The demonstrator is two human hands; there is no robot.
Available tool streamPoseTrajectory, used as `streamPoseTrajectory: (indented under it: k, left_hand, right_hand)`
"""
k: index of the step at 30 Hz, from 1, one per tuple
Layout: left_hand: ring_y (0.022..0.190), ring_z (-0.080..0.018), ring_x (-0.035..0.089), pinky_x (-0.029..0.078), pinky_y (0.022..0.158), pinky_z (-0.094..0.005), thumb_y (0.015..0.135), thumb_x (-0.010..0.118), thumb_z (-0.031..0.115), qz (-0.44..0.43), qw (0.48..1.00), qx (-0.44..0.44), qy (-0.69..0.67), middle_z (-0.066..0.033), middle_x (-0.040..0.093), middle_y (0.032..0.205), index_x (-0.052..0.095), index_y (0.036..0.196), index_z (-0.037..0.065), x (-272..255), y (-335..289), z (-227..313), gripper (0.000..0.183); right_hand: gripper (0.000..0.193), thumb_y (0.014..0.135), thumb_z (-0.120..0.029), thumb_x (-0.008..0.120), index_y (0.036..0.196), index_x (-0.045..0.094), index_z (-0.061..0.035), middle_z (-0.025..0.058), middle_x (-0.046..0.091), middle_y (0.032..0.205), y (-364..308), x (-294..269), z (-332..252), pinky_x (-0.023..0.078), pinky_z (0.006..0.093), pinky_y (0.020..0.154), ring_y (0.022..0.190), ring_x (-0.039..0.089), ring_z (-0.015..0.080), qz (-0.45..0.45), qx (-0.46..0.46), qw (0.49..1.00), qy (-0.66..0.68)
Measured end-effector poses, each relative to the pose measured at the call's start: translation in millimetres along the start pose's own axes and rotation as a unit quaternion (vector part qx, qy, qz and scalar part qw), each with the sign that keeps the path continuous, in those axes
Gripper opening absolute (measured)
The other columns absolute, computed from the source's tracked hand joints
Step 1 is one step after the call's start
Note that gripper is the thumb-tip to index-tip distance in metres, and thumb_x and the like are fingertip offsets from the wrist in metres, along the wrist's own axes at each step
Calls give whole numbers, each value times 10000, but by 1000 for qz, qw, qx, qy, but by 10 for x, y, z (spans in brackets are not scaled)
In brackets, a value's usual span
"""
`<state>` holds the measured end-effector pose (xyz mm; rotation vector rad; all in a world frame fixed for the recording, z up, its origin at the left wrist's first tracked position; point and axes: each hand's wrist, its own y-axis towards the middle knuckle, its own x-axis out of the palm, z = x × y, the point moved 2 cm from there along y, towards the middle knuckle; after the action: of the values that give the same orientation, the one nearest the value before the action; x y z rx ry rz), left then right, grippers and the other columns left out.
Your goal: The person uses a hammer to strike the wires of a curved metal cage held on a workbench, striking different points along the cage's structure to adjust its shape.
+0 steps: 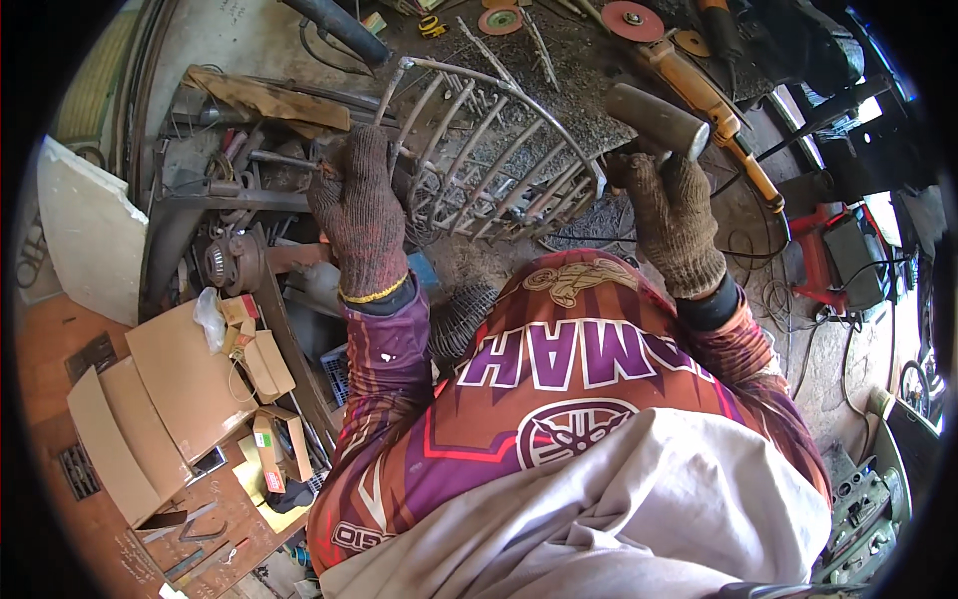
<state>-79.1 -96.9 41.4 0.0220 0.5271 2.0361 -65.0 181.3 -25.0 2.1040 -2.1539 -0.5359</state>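
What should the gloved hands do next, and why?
Maybe gently lower the hammer toward the right end of the barred metal frame. The right hand holds it up close to that end, while the left hand is over at the opposite side, away from the hammer head.

This is a metalworking workshop, cluttered and grimy. A yellow-orange angle grinder [699,92] lies at the far right, near a red abrasive disc [649,22]; a yellow tape measure [431,27] sits farther left. A curved metal-rod frame [483,172], steel scrap stacked at left, and cables [766,250] trailing over the right-hand floor [803,349] also show it.
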Motion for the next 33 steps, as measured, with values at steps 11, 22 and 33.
streamPoseTrajectory:
  k: [11,22,33]
  left_hand:
    - [411,-83,492,336,385,-231,893,681,238,-15,986,-102,-131,24,571,583,624,738,73,115,-53,-6,233]
    - [498,-86,515,399,459,-239,924,624,301,-56,984,-109,-132,1,553,617,585,785,59,245,-204,39,282]
    - [703,-120,541,444,641,-277,897,649,279,-208,975,-67,-47,-6,558,782,577,964,45,308,-208,55,254]
  right_hand:
    - [326,960,-126,557,1250,494,9,119,646,973,-117,57,88,503,307,776,895,628,174,-36,-43,997,56]
    - [272,958,-112,552,1194,515,18,82,626,899,-171,50,84,500,269,641,743,609,129,8,18,983,182]
    - [285,935,-102,594,1188,531,13,58,635,879,-181,17,128,495,250,622,706,603,106,35,25,986,162]
